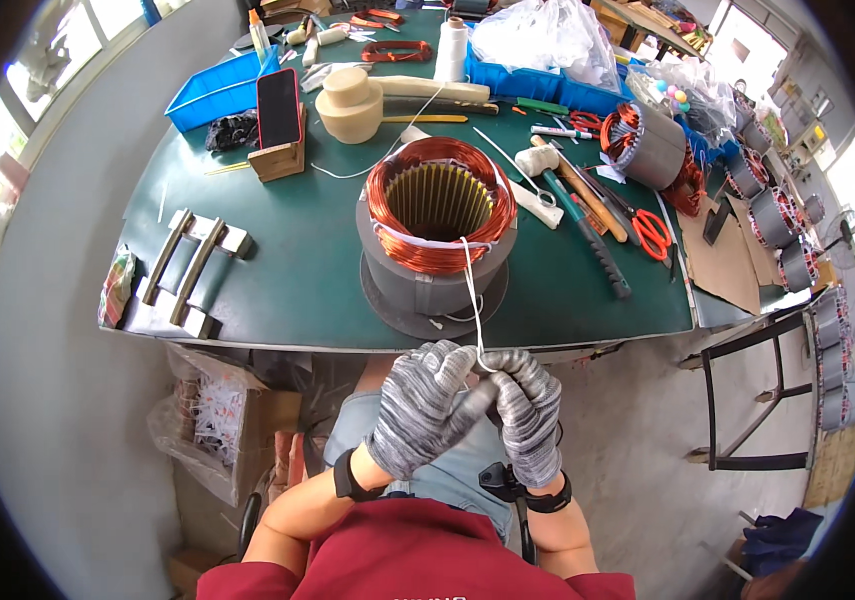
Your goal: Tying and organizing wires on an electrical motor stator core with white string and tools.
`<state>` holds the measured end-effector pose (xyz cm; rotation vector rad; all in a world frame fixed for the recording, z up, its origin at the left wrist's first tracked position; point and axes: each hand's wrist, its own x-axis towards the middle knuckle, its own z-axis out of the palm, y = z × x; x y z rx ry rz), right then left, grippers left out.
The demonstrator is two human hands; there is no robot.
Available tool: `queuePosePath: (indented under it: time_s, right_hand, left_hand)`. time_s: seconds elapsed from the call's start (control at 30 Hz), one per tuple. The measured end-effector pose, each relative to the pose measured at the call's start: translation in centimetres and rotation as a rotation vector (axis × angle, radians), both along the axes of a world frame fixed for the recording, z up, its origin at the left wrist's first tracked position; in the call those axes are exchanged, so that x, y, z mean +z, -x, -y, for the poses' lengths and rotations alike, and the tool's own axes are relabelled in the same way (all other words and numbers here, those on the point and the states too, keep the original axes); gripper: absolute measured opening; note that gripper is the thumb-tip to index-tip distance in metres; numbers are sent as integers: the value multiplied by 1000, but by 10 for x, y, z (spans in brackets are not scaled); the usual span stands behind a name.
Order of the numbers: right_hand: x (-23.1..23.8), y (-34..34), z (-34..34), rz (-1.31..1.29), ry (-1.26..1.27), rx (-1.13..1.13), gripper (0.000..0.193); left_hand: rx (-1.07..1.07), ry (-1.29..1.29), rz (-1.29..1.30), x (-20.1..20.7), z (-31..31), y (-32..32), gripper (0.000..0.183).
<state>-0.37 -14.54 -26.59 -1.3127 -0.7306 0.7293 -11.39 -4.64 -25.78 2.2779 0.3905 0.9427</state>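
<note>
Maroon shirt fabric [418, 550] lies nearest. Beyond, the gloved right hand [530, 412] pinches white cord [474, 290], likely light and limp, best gripped near its ends; blur hides the left hand's [420, 412] grip. The cord reaches glossy copper windings [438, 259] on a grey cylindrical stator [410, 298], probably heavy and rigid, near the green worktop's [298, 275] front edge.

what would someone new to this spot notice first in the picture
Probably the shiny orange-red copper-wire winding ringing the top of the grey metal cylinder, near the front edge of the green tabletop. Next come the left hand and right hand in streaky grey knitted gloves, just this side of that edge, meeting at a thin white cord that runs down from the winding. Orange-handled scissors stand out too, toward the table's right end.
</note>
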Motion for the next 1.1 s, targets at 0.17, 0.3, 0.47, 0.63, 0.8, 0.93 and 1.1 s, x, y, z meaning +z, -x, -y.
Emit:
queuePosePath:
  time_s: [0.17, 0.3, 0.47, 0.63, 0.8, 0.93, 1.1]
  right_hand:
    - [-12, 4, 7, 145, 76, -75, 23]
    - [-87, 24, 81, 640, 227, 86, 16]
    - [-53, -33, 78, 857, 354, -85, 18]
    - [68, -96, -63, 1172, -303, -295, 28]
    - [74, -73, -147, 1416, -328, -447, 25]
    - [43, -68, -113, 874, -489, -565, 12]
    - [-25, -26, -57, -88, -109, -144, 17]
  left_hand:
    - [-97, 460, -63, 5, -24, 3, 13]
    - [185, -482, 96, 43, -71, -18, 30]
    - [-29, -553, 67, 40, -104, -23, 43]
    - [19, -466, 34, 40, -99, -23, 29]
    - [-70, -539, 14, 47, -99, -35, 23]
    - [-72, -502, 21, 46, -106, -20, 30]
    - [-22, -443, -5, 40, -98, -27, 41]
